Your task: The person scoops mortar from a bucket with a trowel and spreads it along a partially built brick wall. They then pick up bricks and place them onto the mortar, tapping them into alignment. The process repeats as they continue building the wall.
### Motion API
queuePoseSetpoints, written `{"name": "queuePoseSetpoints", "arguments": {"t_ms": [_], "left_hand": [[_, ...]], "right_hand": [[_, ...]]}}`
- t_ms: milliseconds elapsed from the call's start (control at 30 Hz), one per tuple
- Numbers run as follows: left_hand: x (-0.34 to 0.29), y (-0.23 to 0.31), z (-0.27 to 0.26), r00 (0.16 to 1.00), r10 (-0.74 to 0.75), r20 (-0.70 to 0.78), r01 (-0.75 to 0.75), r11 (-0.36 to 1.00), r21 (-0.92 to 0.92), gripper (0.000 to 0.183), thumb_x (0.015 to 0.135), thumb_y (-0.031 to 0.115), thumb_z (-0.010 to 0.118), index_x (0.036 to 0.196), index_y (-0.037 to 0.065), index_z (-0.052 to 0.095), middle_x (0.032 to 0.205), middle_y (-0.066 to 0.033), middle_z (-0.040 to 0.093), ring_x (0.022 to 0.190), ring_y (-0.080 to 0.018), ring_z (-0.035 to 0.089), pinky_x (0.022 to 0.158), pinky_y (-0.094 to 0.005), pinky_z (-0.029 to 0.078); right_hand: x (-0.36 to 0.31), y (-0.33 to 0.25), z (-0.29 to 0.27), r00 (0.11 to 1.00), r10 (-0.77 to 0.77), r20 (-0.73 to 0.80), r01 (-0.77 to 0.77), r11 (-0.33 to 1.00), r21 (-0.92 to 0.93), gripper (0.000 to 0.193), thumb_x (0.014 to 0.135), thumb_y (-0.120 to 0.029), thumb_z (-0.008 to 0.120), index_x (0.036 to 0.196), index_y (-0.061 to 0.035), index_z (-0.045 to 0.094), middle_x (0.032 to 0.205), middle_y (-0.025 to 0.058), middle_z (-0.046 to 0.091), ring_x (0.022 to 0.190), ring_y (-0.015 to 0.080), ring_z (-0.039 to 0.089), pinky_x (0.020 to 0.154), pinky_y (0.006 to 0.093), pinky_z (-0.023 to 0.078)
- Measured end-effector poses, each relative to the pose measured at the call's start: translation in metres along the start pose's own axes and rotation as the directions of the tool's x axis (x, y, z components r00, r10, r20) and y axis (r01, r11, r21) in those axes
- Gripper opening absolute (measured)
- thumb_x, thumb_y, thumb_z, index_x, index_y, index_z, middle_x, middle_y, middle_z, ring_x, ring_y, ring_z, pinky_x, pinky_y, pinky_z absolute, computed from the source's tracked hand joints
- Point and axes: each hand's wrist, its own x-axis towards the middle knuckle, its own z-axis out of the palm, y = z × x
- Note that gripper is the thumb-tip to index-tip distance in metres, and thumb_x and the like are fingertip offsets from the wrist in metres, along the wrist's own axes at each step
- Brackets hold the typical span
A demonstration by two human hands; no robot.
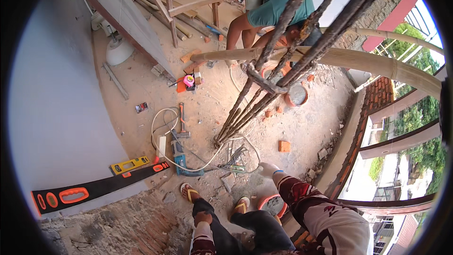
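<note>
My right arm reaches forward from the lower right. My right hand [269, 169], in a pale glove with a blue cuff, is low over the rubble-strewn floor beside a loop of pale hose [257, 153]; its fingers are too blurred to read. An orange bucket of grey mortar [273, 205] stands by that forearm, and a red brick [284, 146] lies beyond the hand. My left hand [203, 216] is at my left knee, its fingers hard to make out. Thin metal rods [236, 156] lie left of my right hand.
Rusty rebar [245, 89] rises from the floor, crossed by a bamboo pole [368, 60]. A blue power drill [181, 158], hammer [183, 123], yellow spirit level [130, 165] and long black level [101, 186] lie left. A co-worker [278, 4] bends near another mortar bucket [297, 95].
</note>
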Motion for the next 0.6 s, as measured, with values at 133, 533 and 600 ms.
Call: {"name": "queuePoseSetpoints", "arguments": {"t_ms": [133,533,600], "left_hand": [[0.004,0.013,-0.004,0.97,0.058,-0.238,-0.056,0.998,0.012,0.05,0.093,0.046,0.062,0.129,0.013,0.072,0.137,-0.0166,0.066,0.127,-0.0373,0.062,0.11,-0.0441,0.048],[-0.162,0.057,-0.025,0.837,0.502,0.218,-0.522,0.852,0.043,0.114,0.081,0.038,0.087,0.163,0.0,0.018,0.153,-0.0236,0.046,0.134,-0.0334,0.053,0.11,-0.0394,0.044],[-0.19,0.065,-0.012,0.811,0.517,0.275,-0.564,0.816,0.126,0.107,0.08,0.029,0.089,0.162,0.003,0.026,0.15,-0.0213,0.049,0.131,-0.0329,0.055,0.107,-0.0398,0.046]], "right_hand": [[-0.135,0.01,0.05,0.998,-0.014,0.055,0.014,1.0,0.003,0.053,0.088,-0.023,0.061,0.14,-0.0135,0.062,0.129,0.0203,0.069,0.12,0.039,0.066,0.103,0.0462,0.05],[-0.395,0.044,0.175,0.844,0.512,0.161,-0.498,0.636,0.589,0.043,0.077,-0.017,0.064,0.116,-0.0035,0.074,0.112,0.0196,0.075,0.117,0.0352,0.068,0.104,0.0456,0.05],[-0.398,0.039,0.19,0.82,0.56,0.12,-0.493,0.584,0.645,0.039,0.079,-0.016,0.064,0.114,-0.0032,0.076,0.109,0.0195,0.075,0.109,0.0342,0.072,0.091,0.0442,0.057]]}}
